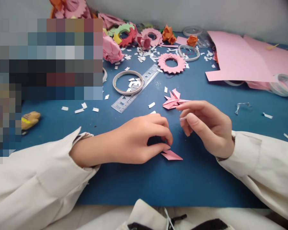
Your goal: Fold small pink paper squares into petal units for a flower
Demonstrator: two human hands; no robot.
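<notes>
My left hand [136,139] is closed, its thumb and fingertips pinching a folded pink paper piece [172,155] low over the blue table. Part of that piece is hidden behind the fingers. To the right, my right hand [207,129] is raised, with a small white paper strip [183,118] between thumb and fingers. Just beyond its fingertips lies a small heap of folded pink paper pieces [172,101]. A clear plastic ruler [120,105] rests farther back, with a roll of double-sided tape [114,84] on top of it.
Pink paper sheets [249,60] and another tape roll [284,84] lie at the right. At the back are a pink paper ring [161,64], orange paper flowers [168,34] and scattered white scraps [141,58]. A tan and yellow object [30,119] sits left, beside a blurred-out area.
</notes>
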